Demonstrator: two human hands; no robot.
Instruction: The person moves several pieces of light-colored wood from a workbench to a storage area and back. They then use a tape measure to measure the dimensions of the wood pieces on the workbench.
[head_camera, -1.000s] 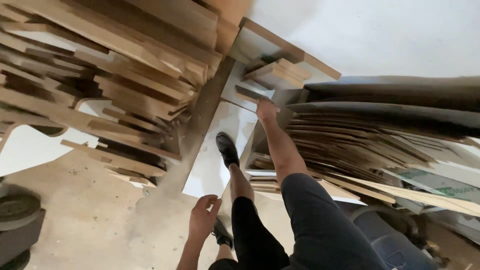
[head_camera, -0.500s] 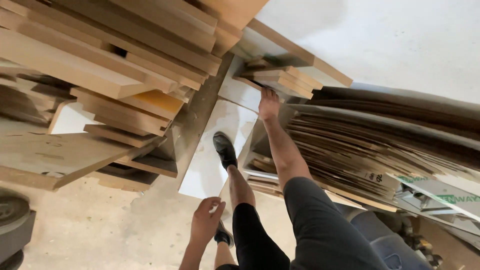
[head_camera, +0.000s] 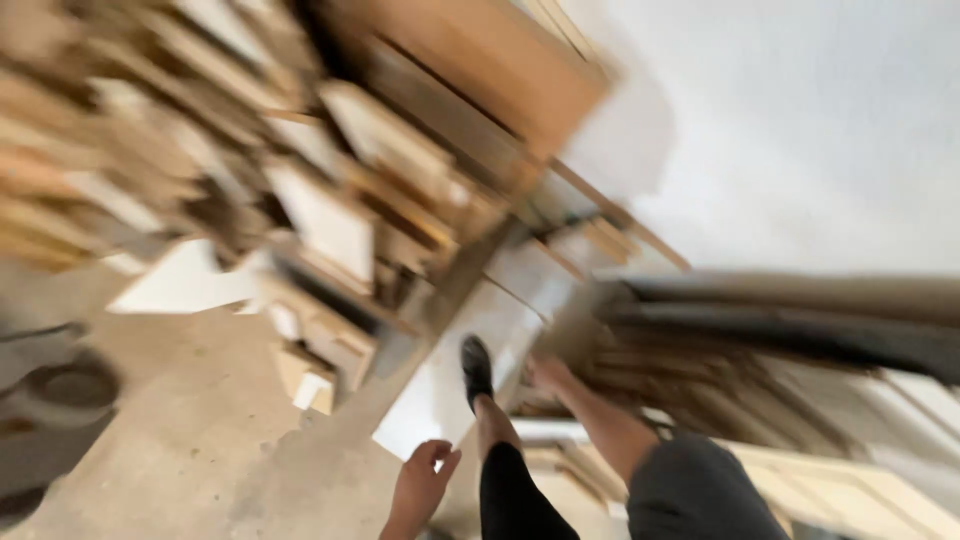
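The view is blurred by motion. My left hand (head_camera: 420, 487) hangs low near my leg, fingers loosely apart, holding nothing. My right hand (head_camera: 545, 375) reaches forward and rests against the edge of a stack of flat boards (head_camera: 720, 380) on the right; whether it grips a board cannot be told. My foot in a black shoe (head_camera: 476, 368) stands on a white panel (head_camera: 440, 400) lying on the floor.
A large heap of wooden boards and offcuts (head_camera: 300, 200) fills the left and top. A white wall (head_camera: 800, 130) is at the upper right. A dark round object (head_camera: 70, 385) sits on the concrete floor (head_camera: 200, 440) at the left.
The camera has swung, so the wood heap and board stack appear shifted and blurred. My right hand has come lower along the board stack. My left hand stays by my leg.
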